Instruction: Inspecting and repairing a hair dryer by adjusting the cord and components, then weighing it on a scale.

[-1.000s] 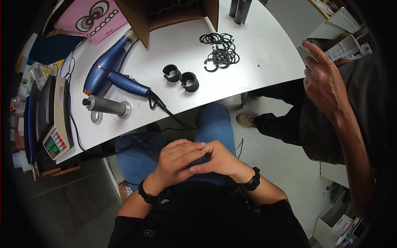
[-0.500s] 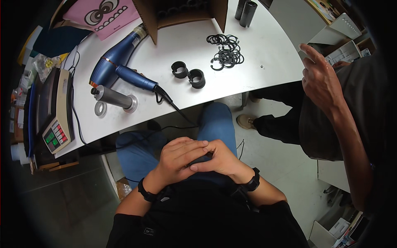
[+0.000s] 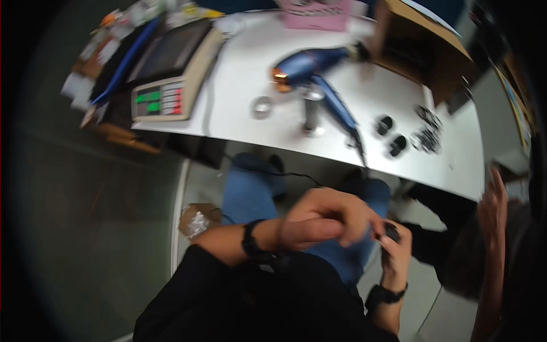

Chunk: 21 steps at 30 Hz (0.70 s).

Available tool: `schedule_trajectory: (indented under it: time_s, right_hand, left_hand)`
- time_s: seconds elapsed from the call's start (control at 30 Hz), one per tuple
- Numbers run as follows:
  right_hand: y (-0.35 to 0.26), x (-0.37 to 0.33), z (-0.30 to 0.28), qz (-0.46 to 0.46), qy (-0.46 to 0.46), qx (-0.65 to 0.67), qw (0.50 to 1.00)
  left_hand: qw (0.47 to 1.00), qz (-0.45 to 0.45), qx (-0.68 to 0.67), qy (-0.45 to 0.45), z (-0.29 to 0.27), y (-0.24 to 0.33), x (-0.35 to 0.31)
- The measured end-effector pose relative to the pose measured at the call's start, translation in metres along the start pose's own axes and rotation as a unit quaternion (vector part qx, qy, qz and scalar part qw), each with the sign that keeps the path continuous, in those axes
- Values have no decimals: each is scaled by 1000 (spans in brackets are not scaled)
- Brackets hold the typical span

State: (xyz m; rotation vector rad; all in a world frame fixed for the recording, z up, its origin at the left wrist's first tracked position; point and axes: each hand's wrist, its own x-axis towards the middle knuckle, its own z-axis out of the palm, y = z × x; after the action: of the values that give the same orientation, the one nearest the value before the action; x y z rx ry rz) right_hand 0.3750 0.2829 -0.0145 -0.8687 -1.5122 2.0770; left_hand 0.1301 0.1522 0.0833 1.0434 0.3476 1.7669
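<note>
Low over my lap, my right hand [image 3: 395,246] is closed round a small black rounded piece [image 3: 391,231]; its exact kind cannot be made out. My left hand [image 3: 327,219] is blurred by motion, with curled fingers and the thumb apart from them. Its fingertips reach toward the black piece, and whether they touch it is unclear. On the white table [image 3: 239,114] ahead lie two black cylindrical collars [image 3: 397,146] and a tangle of thin black rings [image 3: 427,137]. A blue hair dryer [image 3: 310,65] lies left of them, beside a standing grey cylinder tool [image 3: 311,111].
A pale ring [image 3: 262,107] lies left of the cylinder tool. A digital scale [image 3: 171,85] stands on the left. At the back are a pink bag [image 3: 316,17] and an open cardboard box [image 3: 419,48]. Another person's hand [image 3: 493,202] is at the right. The dryer's cord hangs over the table edge.
The view has swung left, so the table things appear farther right. My hands, cupped together before, have moved partly apart, and the black piece now shows in my right hand.
</note>
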Motion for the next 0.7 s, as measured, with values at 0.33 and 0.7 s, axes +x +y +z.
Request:
schedule_trajectory:
  time_s: [0.33,0.7]
  right_hand:
    - [17,1,53,2,-8,-18,1000]
    - [30,27,121,5,-84,3,996]
  left_hand:
    - [944,6,-307,-118,80,41,14]
    - [961,37,-260,-84,69,14,13]
